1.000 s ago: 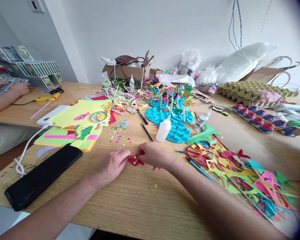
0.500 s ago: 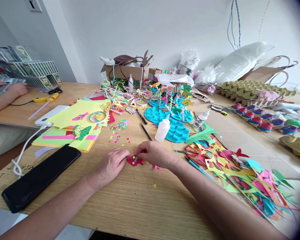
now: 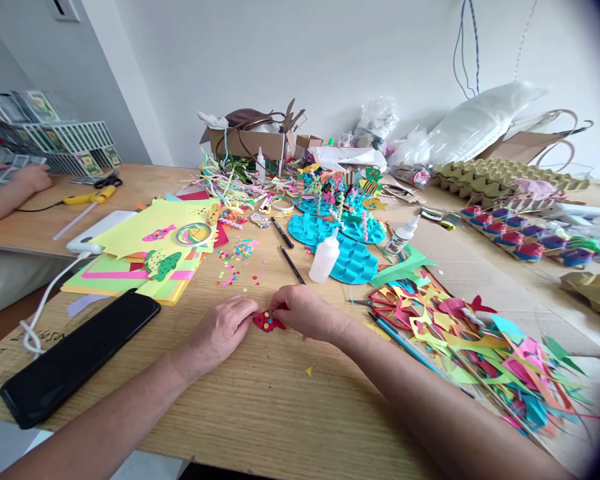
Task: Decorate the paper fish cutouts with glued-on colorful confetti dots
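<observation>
A small red paper fish (image 3: 266, 322) with coloured dots lies between my two hands, low over the wooden table. My left hand (image 3: 226, 328) pinches it at the head end. The fingertips of my right hand (image 3: 303, 312) press together at its upper back, partly covering it. Beyond the hands are scattered confetti dots (image 3: 241, 252), a black pen (image 3: 293, 265) and a white squeeze bottle (image 3: 325, 259). A small yellow paper triangle (image 3: 309, 371) lies nearer to me.
A black case (image 3: 83, 357) and stacked coloured paper (image 3: 130, 267) sit at left. Blue textured discs (image 3: 353, 260) carry paper fish behind the bottle. Paper scraps (image 3: 480, 347) and scissors (image 3: 365, 303) spread at right. A co-worker's hands (image 3: 30, 177) are at far left.
My right hand has shifted slightly left over the fish, covering a bit more of it. The left hand keeps its hold on the head end.
</observation>
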`<action>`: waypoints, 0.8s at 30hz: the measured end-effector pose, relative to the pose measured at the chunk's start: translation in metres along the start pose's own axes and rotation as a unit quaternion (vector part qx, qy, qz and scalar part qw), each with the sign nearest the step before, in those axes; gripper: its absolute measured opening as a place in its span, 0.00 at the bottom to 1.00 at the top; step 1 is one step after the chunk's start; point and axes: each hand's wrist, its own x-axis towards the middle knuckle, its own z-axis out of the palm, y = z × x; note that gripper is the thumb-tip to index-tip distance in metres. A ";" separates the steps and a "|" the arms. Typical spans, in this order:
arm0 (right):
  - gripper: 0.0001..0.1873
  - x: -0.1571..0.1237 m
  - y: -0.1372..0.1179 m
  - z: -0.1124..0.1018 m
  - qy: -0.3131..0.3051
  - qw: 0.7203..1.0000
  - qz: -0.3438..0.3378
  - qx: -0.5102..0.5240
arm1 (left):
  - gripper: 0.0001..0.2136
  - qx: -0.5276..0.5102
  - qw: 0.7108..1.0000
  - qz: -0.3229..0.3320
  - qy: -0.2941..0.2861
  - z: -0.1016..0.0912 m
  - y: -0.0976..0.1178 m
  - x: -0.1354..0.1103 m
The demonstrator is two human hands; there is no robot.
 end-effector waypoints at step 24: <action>0.09 0.001 0.002 -0.006 -0.009 0.999 0.000 0.031 | 0.09 0.003 1.000 -0.001 -0.002 -0.001 0.001 0.001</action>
